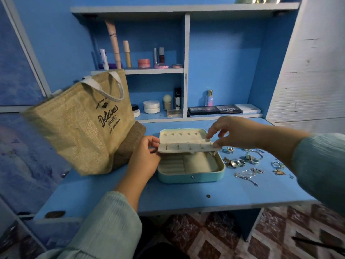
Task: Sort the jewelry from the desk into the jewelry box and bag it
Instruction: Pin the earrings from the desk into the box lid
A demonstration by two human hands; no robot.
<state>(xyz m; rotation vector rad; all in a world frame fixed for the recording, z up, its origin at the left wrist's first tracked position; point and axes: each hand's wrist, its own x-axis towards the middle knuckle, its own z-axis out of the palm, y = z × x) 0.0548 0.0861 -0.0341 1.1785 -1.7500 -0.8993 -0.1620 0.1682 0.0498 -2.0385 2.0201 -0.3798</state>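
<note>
Blue desk (168, 195) with blue shelves behind it, makeup on the shelves. Left hand (144, 156) has thumb and fingertips pinching the left end of the flap (186, 146) inside the open box (192, 176). Right hand (231, 132) pinches the flap's right end, thumb under and index finger on top – so the flap sits level over the tray, lid lying flat behind it. Box is mid-desk. Jewelry (248, 165) – rings, chains – is scattered just right of the box. Jute bag (80, 124) stands to its left.
</note>
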